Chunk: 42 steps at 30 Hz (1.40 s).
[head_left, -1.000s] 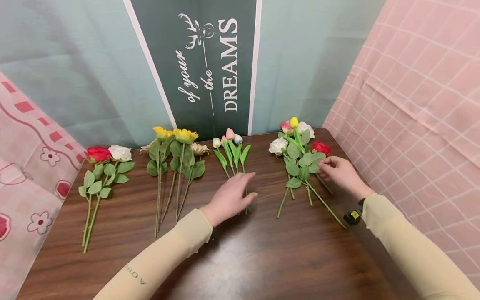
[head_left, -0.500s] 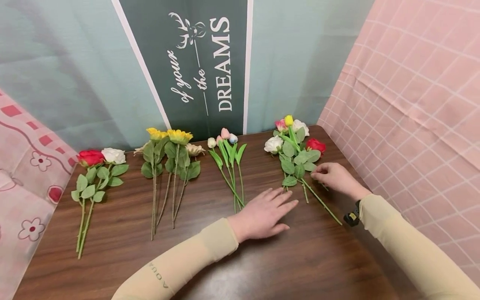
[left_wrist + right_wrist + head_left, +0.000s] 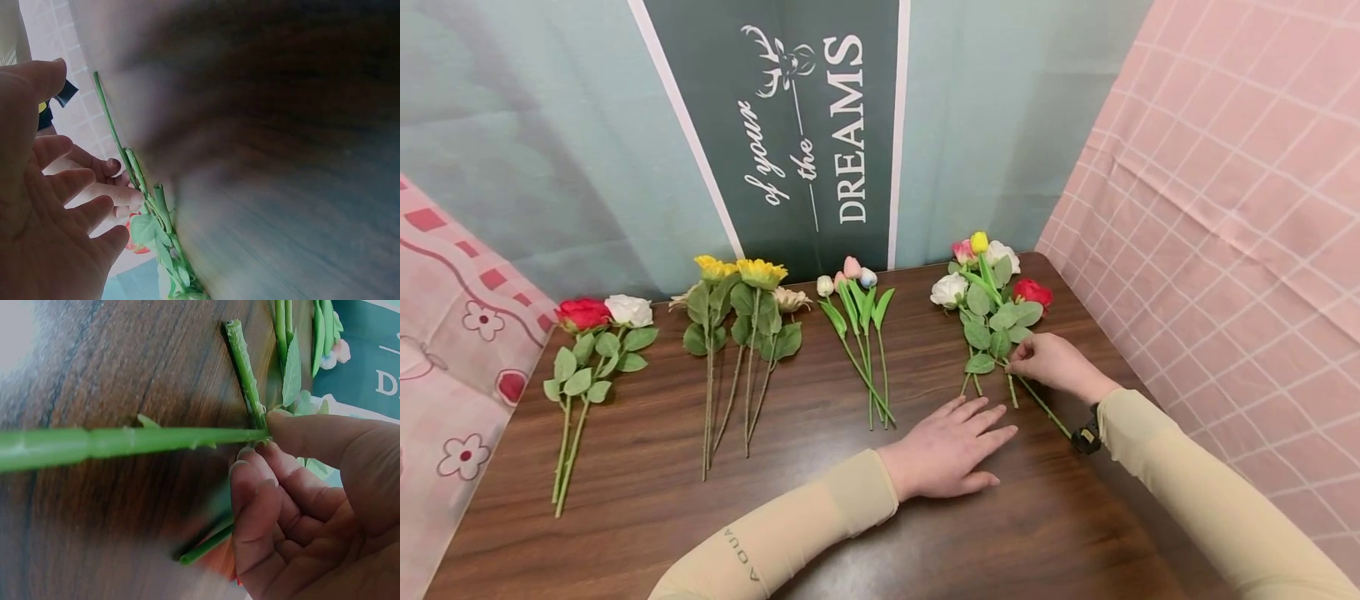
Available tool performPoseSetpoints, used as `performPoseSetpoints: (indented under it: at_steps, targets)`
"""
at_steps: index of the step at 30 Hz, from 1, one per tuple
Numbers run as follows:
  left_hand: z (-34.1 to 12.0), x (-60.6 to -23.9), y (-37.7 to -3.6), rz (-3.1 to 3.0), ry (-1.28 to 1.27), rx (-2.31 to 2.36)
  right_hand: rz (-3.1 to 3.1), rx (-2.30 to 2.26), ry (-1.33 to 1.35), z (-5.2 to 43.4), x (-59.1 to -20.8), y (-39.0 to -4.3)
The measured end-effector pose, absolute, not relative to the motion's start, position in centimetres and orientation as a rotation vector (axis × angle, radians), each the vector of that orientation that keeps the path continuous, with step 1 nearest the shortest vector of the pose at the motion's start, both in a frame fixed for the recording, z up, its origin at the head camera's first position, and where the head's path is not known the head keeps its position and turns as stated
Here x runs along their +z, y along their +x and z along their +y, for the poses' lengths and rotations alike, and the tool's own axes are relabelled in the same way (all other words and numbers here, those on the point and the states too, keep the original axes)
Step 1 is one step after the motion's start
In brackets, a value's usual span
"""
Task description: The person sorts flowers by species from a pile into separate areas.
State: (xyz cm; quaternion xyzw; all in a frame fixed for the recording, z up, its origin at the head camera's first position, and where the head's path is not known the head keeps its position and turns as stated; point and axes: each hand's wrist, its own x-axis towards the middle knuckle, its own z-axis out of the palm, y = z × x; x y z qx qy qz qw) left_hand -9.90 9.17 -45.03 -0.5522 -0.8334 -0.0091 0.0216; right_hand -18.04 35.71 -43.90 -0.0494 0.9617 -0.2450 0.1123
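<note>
At the right of the table lies a bunch of flowers: a white rose (image 3: 950, 290), a red rose (image 3: 1033, 294), a yellow tulip (image 3: 979, 242) and others, over green leaves. My right hand (image 3: 1051, 364) is at its lower right, thumb and fingertips pinching a long green flower stem (image 3: 175, 437). Which bloom tops that stem is hidden among the leaves. A shorter cut stem (image 3: 244, 369) lies beside the fingertips. My left hand (image 3: 951, 450) is palm down with spread fingers, just in front of the bunch's stem ends, holding nothing.
Several tulips (image 3: 867, 358) lie left of the bunch. Farther left are yellow sunflowers (image 3: 760, 273) with pale blooms, then a red rose (image 3: 582, 313) and white rose (image 3: 629, 310). Curtains enclose the wooden table (image 3: 647, 467); a pink one (image 3: 1210, 208) stands close on the right.
My left hand has moved right from over the tulips to before the right bunch, its fingers spread. My right hand has shifted slightly left and down from the leaves onto the stem.
</note>
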Motion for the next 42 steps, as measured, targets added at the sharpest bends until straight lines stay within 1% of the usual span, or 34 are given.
performPoseSetpoints:
  at_steps: [5,13,22,27,32,39,42]
  targets:
    - [8.8,-44.9,-10.1,-2.594,-1.716,-0.079,2.788,-0.752,-0.082,35.5,-43.6,-17.8]
    - [8.2,-44.9,-10.4,-2.605,-1.702,-0.145,2.912,-0.714,-0.159,35.4,-42.9,-17.6]
    - [7.0,-44.8,-11.0,-2.641,-1.659,-0.232,2.837,-1.001,-0.048,35.1,-42.2,-17.7]
    - [6.1,-44.5,-11.6,-2.688,-1.592,-0.396,2.773,-1.236,-0.007,34.1,-42.1,-18.1]
    - [4.8,-44.3,-12.6,-2.771,-1.395,-0.766,2.656,-1.509,0.016,31.9,-41.8,-19.0]
    - [2.2,-44.1,-14.0,-2.751,-0.862,-1.632,2.399,-1.920,0.029,26.3,-40.6,-20.2]
    - [1.2,-44.1,-14.7,-2.667,-0.689,-1.913,2.320,-2.028,0.001,23.5,-39.9,-20.6]
